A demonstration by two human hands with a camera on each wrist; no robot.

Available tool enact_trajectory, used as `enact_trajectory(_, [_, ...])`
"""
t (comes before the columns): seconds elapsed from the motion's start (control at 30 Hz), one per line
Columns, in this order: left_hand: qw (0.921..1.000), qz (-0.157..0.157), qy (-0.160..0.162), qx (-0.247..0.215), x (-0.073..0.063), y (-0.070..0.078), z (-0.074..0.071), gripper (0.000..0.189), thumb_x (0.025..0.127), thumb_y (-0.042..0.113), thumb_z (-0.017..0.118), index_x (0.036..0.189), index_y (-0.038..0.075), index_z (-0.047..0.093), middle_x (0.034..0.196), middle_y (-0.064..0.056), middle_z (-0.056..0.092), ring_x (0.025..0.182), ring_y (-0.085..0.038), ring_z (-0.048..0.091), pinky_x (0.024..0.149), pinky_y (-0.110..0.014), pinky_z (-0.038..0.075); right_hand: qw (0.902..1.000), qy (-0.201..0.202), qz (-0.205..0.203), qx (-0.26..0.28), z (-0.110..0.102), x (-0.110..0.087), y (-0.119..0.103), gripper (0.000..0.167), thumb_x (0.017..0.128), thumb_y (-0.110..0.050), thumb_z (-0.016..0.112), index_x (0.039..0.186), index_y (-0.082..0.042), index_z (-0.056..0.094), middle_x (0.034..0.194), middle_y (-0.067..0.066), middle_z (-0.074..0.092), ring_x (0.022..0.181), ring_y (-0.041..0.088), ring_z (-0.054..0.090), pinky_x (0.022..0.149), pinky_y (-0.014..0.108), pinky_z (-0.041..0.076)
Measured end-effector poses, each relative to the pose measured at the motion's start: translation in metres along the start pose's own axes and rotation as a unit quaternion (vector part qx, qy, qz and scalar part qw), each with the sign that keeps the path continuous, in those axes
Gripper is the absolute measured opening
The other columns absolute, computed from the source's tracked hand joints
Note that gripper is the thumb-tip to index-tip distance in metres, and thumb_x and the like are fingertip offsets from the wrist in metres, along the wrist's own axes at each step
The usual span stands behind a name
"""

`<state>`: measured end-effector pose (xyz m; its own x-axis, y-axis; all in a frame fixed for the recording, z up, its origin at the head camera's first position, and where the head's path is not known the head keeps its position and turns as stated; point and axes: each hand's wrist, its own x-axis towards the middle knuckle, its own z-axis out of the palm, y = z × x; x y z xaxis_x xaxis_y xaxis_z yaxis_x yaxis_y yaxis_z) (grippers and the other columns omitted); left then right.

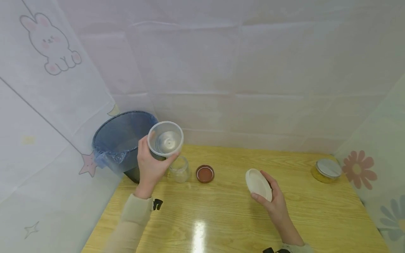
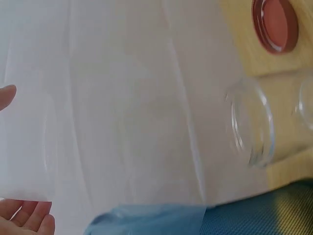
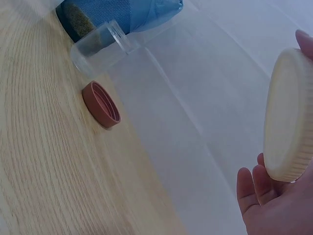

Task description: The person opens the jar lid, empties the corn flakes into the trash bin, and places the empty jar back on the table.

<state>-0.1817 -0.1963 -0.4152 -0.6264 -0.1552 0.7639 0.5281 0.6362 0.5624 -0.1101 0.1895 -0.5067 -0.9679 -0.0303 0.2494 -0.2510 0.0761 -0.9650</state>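
My left hand (image 1: 152,168) grips a clear plastic tub (image 1: 166,139) by its side, held up in the air beside the bin with its open mouth showing. In the left wrist view the tub (image 2: 27,147) is at the left edge, between thumb and fingers. Over the table my right hand (image 1: 275,202) holds a cream ribbed lid (image 1: 258,184), tilted on its edge; the right wrist view shows the lid (image 3: 288,117) between thumb and fingers. An uncapped glass jar (image 1: 180,171) stands below the tub, and a reddish-brown lid (image 1: 205,174) lies beside it, inner side up.
A dark mesh bin (image 1: 133,172) with a blue liner (image 1: 114,156) stands at the back left corner of the wooden table (image 1: 221,218). At the far right sits a yellow jar (image 1: 323,175) with a silver lid. Cloth curtains (image 1: 202,70) hang behind and at both sides.
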Motion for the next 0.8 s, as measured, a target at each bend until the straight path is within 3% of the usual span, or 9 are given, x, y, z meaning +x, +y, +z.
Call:
enact_trajectory(0.27, [0.9979, -0.035, -0.042, -0.036, -0.029, 0.012, 0.035, 0.098, 0.065, 0.042, 0.096, 0.146, 0.012, 0.05, 0.133, -0.007, 0.053, 0.119, -0.022, 0.053, 0.096, -0.048, 0.047, 0.999, -0.002, 0.04, -0.022, -0.007, 0.002, 0.003, 0.087, 0.084, 0.003, 0.078, 0.157, -0.007, 0.032, 0.142, 0.016, 0.038, 0.119, 0.032, 0.045, 0.08, 0.026, 0.054])
enact_trajectory(0.47, [0.9933, -0.057, -0.085, -0.054, -0.056, 0.018, 0.057, 0.099, 0.065, 0.04, 0.097, 0.148, 0.016, 0.048, 0.133, -0.004, 0.054, 0.119, -0.023, 0.053, 0.096, -0.049, 0.047, 0.9952, -0.006, 0.078, -0.059, -0.011, 0.006, 0.007, 0.096, 0.082, -0.005, 0.085, 0.159, -0.008, 0.027, 0.143, 0.019, 0.037, 0.119, 0.041, 0.048, 0.08, 0.027, 0.053])
enact_trajectory(0.7, [0.9882, -0.054, -0.125, -0.07, -0.085, 0.021, 0.08, 0.101, 0.064, 0.033, 0.098, 0.148, 0.009, 0.046, 0.134, -0.012, 0.055, 0.121, -0.031, 0.054, 0.099, -0.054, 0.046, 0.9927, -0.013, 0.096, -0.072, -0.014, 0.006, 0.013, 0.1, 0.082, -0.009, 0.086, 0.16, -0.007, 0.023, 0.14, 0.021, 0.037, 0.118, 0.042, 0.045, 0.083, 0.042, 0.052])
enact_trajectory(0.8, [0.9855, -0.068, -0.133, -0.079, -0.096, 0.019, 0.087, 0.104, 0.062, 0.028, 0.098, 0.149, 0.011, 0.045, 0.137, -0.009, 0.053, 0.123, -0.029, 0.053, 0.101, -0.055, 0.045, 0.9925, -0.014, 0.096, -0.075, -0.014, 0.007, 0.015, 0.1, 0.081, -0.008, 0.086, 0.159, -0.006, 0.023, 0.142, 0.022, 0.037, 0.119, 0.042, 0.044, 0.086, 0.046, 0.05])
